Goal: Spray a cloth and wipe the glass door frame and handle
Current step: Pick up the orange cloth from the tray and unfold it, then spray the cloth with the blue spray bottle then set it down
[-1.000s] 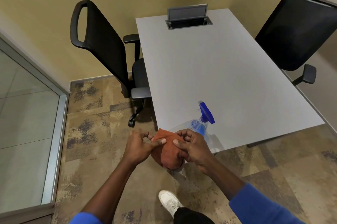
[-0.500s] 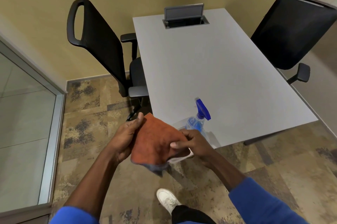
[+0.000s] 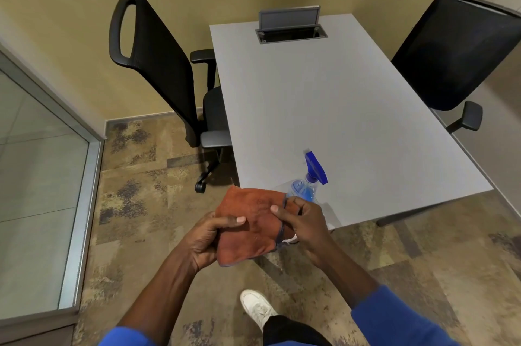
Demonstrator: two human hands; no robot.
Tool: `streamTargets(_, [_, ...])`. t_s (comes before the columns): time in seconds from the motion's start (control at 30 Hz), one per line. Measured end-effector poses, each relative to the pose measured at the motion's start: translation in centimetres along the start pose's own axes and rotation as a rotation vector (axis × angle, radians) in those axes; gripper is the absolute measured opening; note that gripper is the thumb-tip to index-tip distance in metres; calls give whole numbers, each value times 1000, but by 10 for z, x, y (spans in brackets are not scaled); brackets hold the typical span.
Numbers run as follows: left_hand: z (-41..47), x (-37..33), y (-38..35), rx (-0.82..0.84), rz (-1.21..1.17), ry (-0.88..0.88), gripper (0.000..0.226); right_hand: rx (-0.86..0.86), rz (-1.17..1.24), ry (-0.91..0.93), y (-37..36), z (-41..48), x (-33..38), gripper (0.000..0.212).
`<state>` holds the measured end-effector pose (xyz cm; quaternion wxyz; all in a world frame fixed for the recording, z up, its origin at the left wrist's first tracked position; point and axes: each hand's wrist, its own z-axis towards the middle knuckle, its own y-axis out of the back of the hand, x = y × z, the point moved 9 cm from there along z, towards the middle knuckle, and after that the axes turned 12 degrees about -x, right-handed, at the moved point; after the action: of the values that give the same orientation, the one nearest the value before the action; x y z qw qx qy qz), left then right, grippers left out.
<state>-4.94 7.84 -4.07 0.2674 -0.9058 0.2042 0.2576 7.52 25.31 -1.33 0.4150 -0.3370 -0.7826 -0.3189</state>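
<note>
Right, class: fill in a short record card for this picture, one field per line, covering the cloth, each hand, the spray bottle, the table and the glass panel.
cloth: orange, spread open, held in front of the table's near edge
left hand: grips the cloth's left side
right hand: pinches the cloth's right edge
spray bottle: clear, blue trigger, upright on the table, untouched
table: grey, between two black chairs
glass panel: far left, metal-framed
</note>
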Motion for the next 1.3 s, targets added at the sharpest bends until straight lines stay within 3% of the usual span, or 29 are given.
streamTargets(0.23, [6,-13,-3,-106,-52,-106,85,-310,68,-60,39,-4,-23,9])
streamTargets(0.33, [6,-20,7,-217,-19,-153,90,-497,72,-13,63,-2,-17,28])
streamTargets(0.4, [6,-23,14,-270,10,-181,74,-567,38,44,75,4,-6,47])
streamTargets(0.5, [5,-24,19,-334,-22,-202,54,-504,8,151,75,22,11,75])
streamTargets(0.63, [4,-26,19,-386,-67,-204,39,-352,-14,231,59,50,27,86])
streamTargets(0.87, [-2,-27,22,-359,-192,-195,35,-283,97,243,39,75,33,44])
streamTargets(1.13, [-4,-32,26,-389,-259,-206,36,-239,90,283,44,79,49,42])
streamTargets(1.3, [-3,-38,28,-390,-304,-214,43,-171,32,468,52,49,89,51])
